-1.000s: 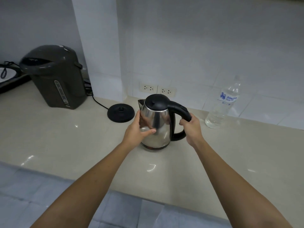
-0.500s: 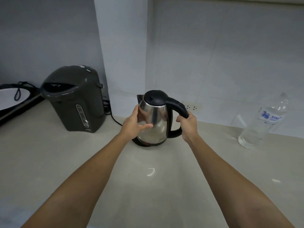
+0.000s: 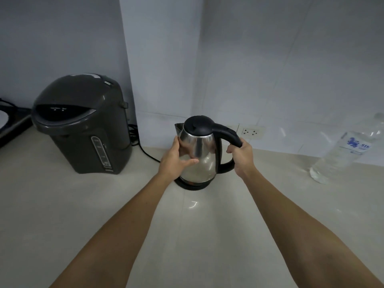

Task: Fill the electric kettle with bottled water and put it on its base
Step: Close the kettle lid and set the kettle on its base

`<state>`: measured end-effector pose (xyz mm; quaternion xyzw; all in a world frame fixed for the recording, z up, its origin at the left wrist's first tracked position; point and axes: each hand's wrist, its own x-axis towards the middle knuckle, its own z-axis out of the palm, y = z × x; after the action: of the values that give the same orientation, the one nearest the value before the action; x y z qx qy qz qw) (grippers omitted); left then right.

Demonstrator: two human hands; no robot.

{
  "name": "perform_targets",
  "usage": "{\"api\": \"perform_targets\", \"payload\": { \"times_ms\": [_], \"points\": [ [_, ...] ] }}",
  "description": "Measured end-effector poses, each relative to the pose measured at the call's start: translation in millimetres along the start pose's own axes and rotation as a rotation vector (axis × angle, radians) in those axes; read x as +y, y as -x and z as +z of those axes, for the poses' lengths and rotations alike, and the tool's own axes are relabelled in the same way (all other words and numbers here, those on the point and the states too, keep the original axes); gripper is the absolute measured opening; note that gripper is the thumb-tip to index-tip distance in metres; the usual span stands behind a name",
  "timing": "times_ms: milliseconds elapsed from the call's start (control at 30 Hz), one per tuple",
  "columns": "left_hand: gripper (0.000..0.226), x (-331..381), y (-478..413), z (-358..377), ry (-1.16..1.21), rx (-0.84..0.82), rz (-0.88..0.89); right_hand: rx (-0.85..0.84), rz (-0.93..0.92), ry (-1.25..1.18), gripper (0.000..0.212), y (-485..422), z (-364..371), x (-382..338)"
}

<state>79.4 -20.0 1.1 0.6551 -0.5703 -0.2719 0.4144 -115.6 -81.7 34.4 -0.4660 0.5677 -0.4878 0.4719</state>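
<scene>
On the pale stone counter [image 3: 62, 215], beside the dark grey hot-water dispenser [image 3: 83, 125], the polished steel electric kettle with black lid [image 3: 199, 154] sits on its round black base [image 3: 192, 186]. If it is seated off-centre, letting go could tip it. Right hand [image 3: 241, 156] is clenched round the handle; left hand [image 3: 176, 161] cups the body. The clear plastic water bottle [image 3: 340, 156] stands well apart.

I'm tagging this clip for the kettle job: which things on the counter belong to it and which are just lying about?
Belongs to the job:
kettle
base
water bottle
left hand
right hand

Lying about:
hot water dispenser
wall sockets
</scene>
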Motion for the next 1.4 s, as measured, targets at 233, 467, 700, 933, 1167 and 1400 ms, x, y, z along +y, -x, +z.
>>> {"api": "perform_targets", "payload": {
  "times_ms": [233, 467, 700, 933, 1167, 1400],
  "points": [
    [0.087, -5.2, -9.6, -2.8, 0.015, -0.044, -0.010, 0.004, 0.010, -0.029, 0.030, -1.0, 2.1, 9.7],
    [0.106, -6.5, -24.7, -15.5, -0.025, -0.211, -0.014, 0.057, 0.012, -0.058, 0.025, 17.9, 0.7, 24.8],
    [0.096, -23.1, -39.8, -29.2, -0.114, -0.283, -0.017, 0.017, -0.012, 0.007, 0.027, 25.0, 6.2, 33.0],
    [0.077, -19.7, -20.4, -7.6, -0.024, -0.107, 0.007, -0.048, -0.018, 0.088, 0.031, 0.1, -1.5, 20.8],
    [0.082, -12.3, -8.6, 18.0, 0.033, 0.102, -0.056, -0.078, -0.071, 0.176, 0.044, -27.0, -2.7, 4.5],
    [0.084, -14.4, -8.1, 24.9, 0.025, 0.132, -0.072, -0.068, -0.120, 0.233, 0.050, -28.0, -5.9, 3.6]
  ]
}}
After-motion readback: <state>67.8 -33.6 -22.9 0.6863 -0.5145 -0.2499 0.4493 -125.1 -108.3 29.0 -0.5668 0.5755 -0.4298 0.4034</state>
